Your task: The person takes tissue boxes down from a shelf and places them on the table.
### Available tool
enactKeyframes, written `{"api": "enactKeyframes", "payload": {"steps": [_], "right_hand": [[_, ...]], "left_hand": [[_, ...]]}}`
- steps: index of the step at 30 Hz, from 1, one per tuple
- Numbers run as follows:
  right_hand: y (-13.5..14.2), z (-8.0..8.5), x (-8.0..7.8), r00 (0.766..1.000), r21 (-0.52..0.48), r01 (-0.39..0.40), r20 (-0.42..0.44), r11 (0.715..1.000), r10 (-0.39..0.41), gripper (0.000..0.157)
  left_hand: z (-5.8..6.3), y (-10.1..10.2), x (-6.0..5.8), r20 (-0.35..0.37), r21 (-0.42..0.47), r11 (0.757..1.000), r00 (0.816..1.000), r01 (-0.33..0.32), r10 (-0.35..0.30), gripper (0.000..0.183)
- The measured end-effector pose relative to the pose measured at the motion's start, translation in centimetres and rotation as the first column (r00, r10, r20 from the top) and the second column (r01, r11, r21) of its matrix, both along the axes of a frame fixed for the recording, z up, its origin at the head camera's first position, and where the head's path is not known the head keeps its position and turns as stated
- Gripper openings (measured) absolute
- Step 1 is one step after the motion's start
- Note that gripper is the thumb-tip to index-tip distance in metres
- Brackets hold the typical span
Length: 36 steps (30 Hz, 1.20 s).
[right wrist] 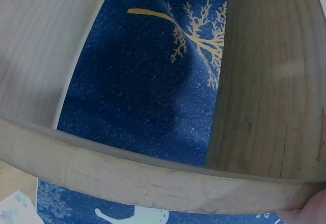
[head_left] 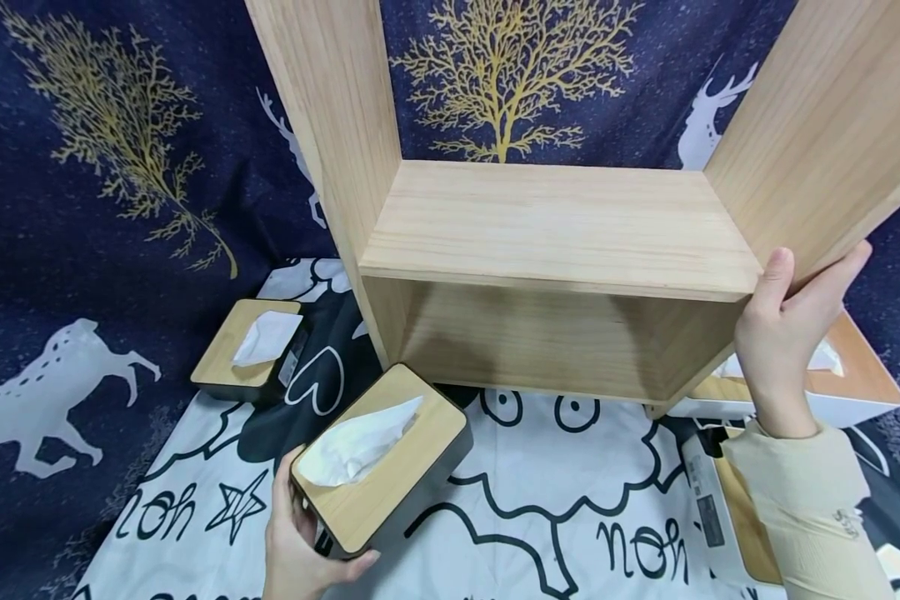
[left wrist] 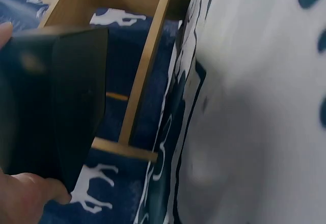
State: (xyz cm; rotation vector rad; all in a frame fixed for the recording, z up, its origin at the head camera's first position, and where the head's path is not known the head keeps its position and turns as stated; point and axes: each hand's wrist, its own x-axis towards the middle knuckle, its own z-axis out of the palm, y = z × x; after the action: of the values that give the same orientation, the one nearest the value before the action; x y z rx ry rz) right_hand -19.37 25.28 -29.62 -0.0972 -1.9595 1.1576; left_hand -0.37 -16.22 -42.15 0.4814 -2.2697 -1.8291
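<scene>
My left hand grips a tissue box by its near-left end, thumb and fingers on opposite sides. The box has a light wood lid, a dark body and a white tissue showing at its slot. It is tilted in front of the lower left corner of a wooden shelf unit. In the left wrist view the dark underside of the box shows between thumb and fingers. My right hand holds the front edge of the unit's right side panel, thumb on the inner face. In the right wrist view a fingertip shows at the board's edge.
Another dark tissue box with a wood lid stands left of the shelf unit. On the right, a white-sided tissue box and a white box with a wood top lie partly behind my right arm. A printed cloth covers the table.
</scene>
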Motion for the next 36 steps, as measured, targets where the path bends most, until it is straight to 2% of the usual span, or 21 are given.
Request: {"api": "enactKeyframes", "payload": {"steps": [10,18,24,27,30,34,36], "right_hand": [[0.1,-0.1,0.0,1.0,0.001,0.001,0.003,1.0,-0.001,0.058],[0.1,0.0,0.0,1.0,-0.004,-0.003,0.002,1.0,0.003,0.058],[-0.2,0.2,0.1,1.0,-0.007,-0.013,-0.002,1.0,0.013,0.056],[-0.5,0.4,0.1,0.999,-0.03,-0.033,-0.015,0.999,0.032,0.054],[-0.6,0.6,0.2,0.999,-0.049,-0.046,-0.027,0.998,0.045,0.053],[-0.5,0.4,0.2,0.999,-0.035,-0.036,-0.02,0.999,0.036,0.055],[-0.4,0.3,0.2,1.0,-0.022,-0.027,-0.016,0.999,0.026,0.056]], "left_hand": [[-0.1,-2.0,0.7,0.007,0.019,0.999,0.999,-0.046,0.046,0.137],[-0.3,-3.8,1.3,-0.073,0.053,0.99,0.988,-0.132,0.135,0.133],[-0.7,-5.5,1.1,-0.147,0.062,0.985,0.975,-0.159,0.166,0.13],[-1.0,-6.1,0.7,-0.126,0.066,0.979,0.972,-0.194,0.201,0.131],[-1.2,-6.5,0.2,-0.051,0.064,0.968,0.968,-0.241,0.245,0.13],[-1.2,-7.0,-0.7,0.04,-0.001,0.959,0.959,-0.282,0.282,0.128],[-1.1,-7.3,-1.2,0.043,-0.031,0.957,0.956,-0.288,0.289,0.127]]}}
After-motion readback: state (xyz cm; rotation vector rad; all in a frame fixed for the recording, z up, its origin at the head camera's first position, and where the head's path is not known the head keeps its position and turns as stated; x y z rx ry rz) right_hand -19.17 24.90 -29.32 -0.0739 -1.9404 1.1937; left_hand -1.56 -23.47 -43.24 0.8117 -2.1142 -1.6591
